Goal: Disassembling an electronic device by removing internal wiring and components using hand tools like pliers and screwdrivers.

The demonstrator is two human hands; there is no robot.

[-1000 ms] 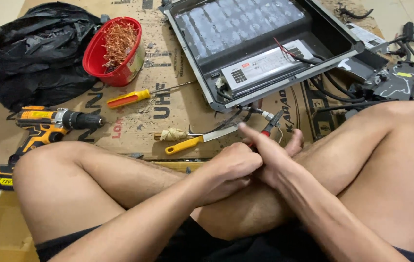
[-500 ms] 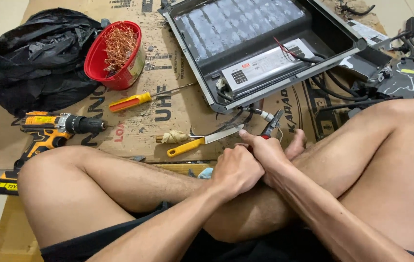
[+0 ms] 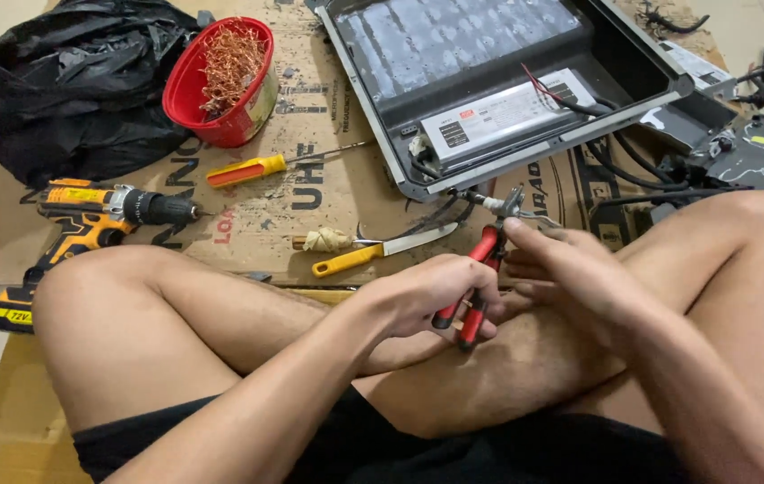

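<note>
Left hand clenched round the red rubbery handles of the pliers, metal nose up over the crossed legs, just in front of the open grey metal housing. Right hand loosely curled, fingertips touching the pliers near the pivot; can't tell if it grips anything. On the creased cardboard: yellow-handled knife, orange-yellow screwdriver, yellow-black drill, red bowl of copper wire scraps, crumpled black plastic bag
</note>
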